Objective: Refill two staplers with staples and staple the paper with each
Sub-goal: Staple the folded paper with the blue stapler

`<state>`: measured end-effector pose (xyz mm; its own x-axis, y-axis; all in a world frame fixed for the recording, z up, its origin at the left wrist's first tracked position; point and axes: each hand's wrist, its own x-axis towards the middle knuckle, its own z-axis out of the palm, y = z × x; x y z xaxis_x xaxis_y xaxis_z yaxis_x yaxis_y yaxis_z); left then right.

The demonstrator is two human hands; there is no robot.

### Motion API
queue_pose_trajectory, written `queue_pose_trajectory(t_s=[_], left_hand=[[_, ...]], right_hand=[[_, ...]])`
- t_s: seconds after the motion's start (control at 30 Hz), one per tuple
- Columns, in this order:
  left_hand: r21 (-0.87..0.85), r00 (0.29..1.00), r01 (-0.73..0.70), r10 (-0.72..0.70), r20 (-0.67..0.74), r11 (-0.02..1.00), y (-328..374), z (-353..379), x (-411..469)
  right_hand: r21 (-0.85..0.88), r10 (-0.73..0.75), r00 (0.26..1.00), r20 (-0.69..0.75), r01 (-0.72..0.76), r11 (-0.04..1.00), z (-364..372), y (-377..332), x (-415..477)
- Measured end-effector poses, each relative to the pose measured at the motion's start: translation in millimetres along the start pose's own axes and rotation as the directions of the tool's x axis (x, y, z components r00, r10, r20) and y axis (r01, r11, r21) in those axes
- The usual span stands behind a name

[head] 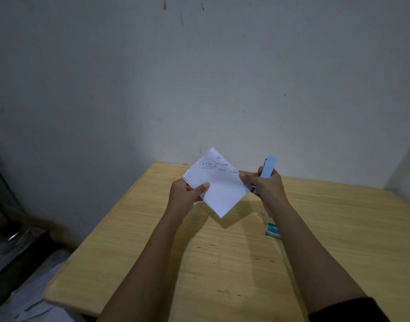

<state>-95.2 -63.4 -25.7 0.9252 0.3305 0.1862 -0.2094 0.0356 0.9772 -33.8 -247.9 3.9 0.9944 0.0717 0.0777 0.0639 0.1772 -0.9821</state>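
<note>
Bare grey wall behind a pale wooden table (pixel 222 263), and above it a person brings a stapler to a sheet of paper.

With the paper (pixel 219 189) as the landmark: it is held in the air above the far part of the table, the left hand (pixel 187 194) pinching its left edge with the thumb on top, while the right hand (pixel 266 184) is closed around a light blue stapler (pixel 269 168) at the paper's right corner. I judge that the paper is folded or has several layers, so the layers may slip apart if the pinch is loose. The stapler mouth is hidden by the fingers, so the staple may land off the edge. A small green staple box (pixel 272 230) lies on the table below and right of the paper. No second stapler is visible.
</note>
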Motion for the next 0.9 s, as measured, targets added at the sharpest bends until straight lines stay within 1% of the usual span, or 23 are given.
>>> queue_pose_trajectory(t_s=[0.1,0.2,0.27,0.33,0.43,0.47,0.53,0.67,0.8,0.9], left_hand=[[0.062,0.999,-0.016,0.014,0.036,0.998,-0.3,-2.2,1.0],[0.119,0.998,-0.028,0.021,0.063,0.992,0.9,-2.8,2.6],[0.151,0.996,-0.033,0.021,0.082,0.988,2.7,-1.0,3.8],[0.129,0.997,-0.041,0.032,0.076,0.991,4.5,2.7,4.3],[-0.021,1.000,0.000,0.001,0.026,1.000,3.6,8.7,1.8],[-0.045,1.000,0.015,-0.014,0.024,0.999,1.3,11.0,0.5],[-0.013,1.000,0.021,-0.021,0.024,1.000,-5.5,14.9,-3.1],[0.092,1.000,-0.002,0.001,0.005,0.996,-12.8,14.5,-6.5],[0.103,0.999,-0.028,0.026,0.021,0.994,-10.0,13.1,-6.8],[0.123,0.999,-0.034,0.030,0.029,0.992,-9.8,11.1,-6.4]], right_hand=[[-0.144,-0.025,0.999,0.026,0.029,0.989,-4.7,-2.9,0.8],[-0.216,-0.024,0.995,0.095,0.044,0.975,-2.8,-8.4,-2.1],[-0.273,-0.024,0.996,0.091,0.048,0.961,0.3,-10.9,-4.0],[-0.228,-0.025,0.998,0.049,0.036,0.973,2.7,-9.1,-3.1],[-0.071,0.007,1.000,-0.009,-0.007,0.997,5.7,-3.3,-3.0],[-0.023,0.017,1.000,-0.013,-0.017,1.000,6.6,-1.3,-3.6],[0.019,0.035,0.999,-0.009,-0.034,0.999,7.8,1.7,-4.8],[-0.063,0.028,0.999,0.046,-0.025,0.998,9.5,-0.8,-6.3],[-0.146,-0.006,0.999,0.042,0.012,0.989,12.2,-8.4,-3.3],[-0.170,-0.032,0.999,0.025,0.036,0.985,14.8,-12.1,-1.2]])
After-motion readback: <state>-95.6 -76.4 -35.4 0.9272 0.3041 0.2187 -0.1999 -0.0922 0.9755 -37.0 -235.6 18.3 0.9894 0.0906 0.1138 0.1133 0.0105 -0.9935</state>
